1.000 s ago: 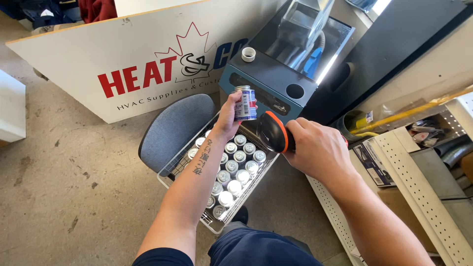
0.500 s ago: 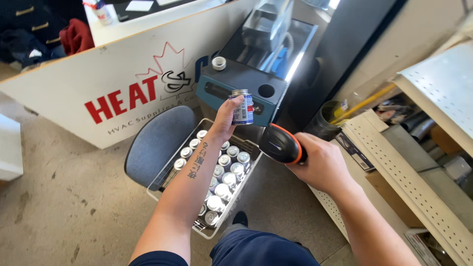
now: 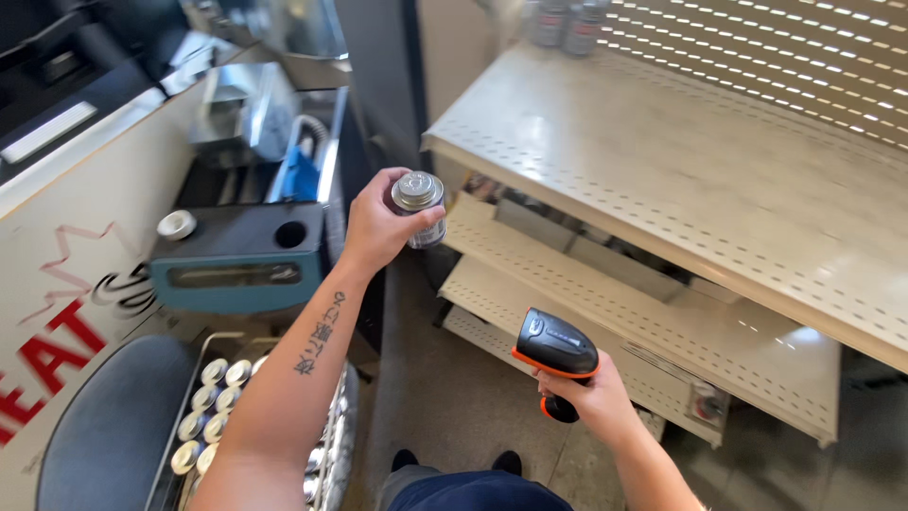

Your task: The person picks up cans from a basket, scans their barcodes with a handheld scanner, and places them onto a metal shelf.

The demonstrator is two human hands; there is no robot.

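My left hand [image 3: 378, 227] is closed around a small metal can [image 3: 418, 206], fingers wrapped on its side wall, silver lid facing up, can upright and clear of every surface. It sits just beside the front edge of the perforated metal shelf [image 3: 662, 180] — raised above the tray, no longer in front of the scanner as it was half a second ago. My right hand [image 3: 586, 402] grips the handle of the black-and-orange handheld scanner [image 3: 556, 352], now dropped low and well apart from the can, head pointing away from it. I judge the scan step done and the can on its way to the shelf. Below my left forearm, the tray of matching cans [image 3: 213, 416] rests on the grey chair seat [image 3: 104, 426], next to the blue-grey machine [image 3: 236, 255] — two similar cans [image 3: 566, 24] stand at the shelf's back
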